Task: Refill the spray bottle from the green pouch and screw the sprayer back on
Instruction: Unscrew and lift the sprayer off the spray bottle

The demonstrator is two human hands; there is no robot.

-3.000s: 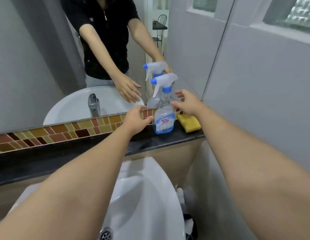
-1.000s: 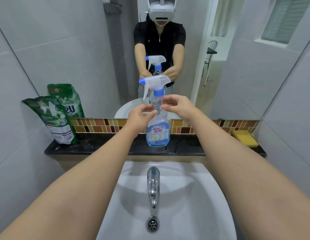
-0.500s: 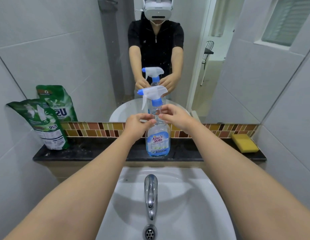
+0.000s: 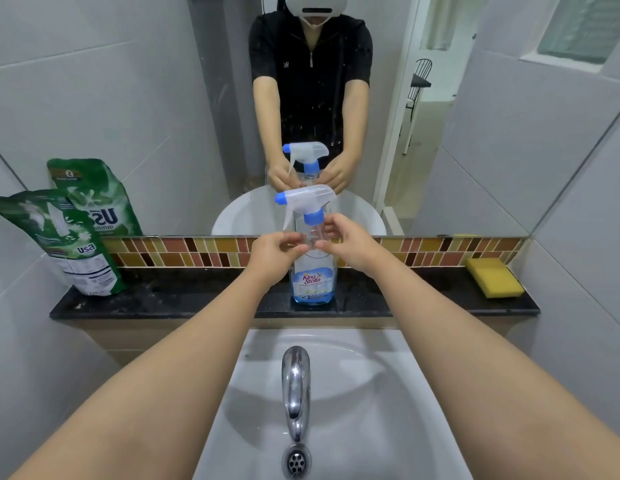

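Spray bottle [image 4: 313,271]: I see it standing upright on the dark counter [image 4: 197,299], at the middle, just behind the sink; clear body, blue liquid low in the base, blue-and-white label facing me.
Sprayer [image 4: 307,202]: seated on the bottle neck, white trigger head, blue nozzle pointing to my left, blue collar below.
Left hand [image 4: 272,252]: fingers curled, tips pinching the bottle's upper shoulder from its left side.
Right hand [image 4: 350,242]: fingers curled round the neck just under the blue collar, thumb on the near face of the bottle; I cannot tell how firm the grip is.
Green pouch [image 4: 64,244]: at the counter's far left end, well apart from the bottle, leaning back against the wall, top sagging to the left.
Sponge [image 4: 495,282]: yellow, lying flat at the counter's far right end.
Tile strip [image 4: 440,251]: brown, orange and yellow mosaic running along the wall behind the counter.
Mirror [image 4: 128,81]: above the strip; it repeats the bottle, both hands and the pouch.
Sink [image 4: 388,393]: white basin nearest me.
Tap [image 4: 295,382]: chrome, over the drain [image 4: 296,460].
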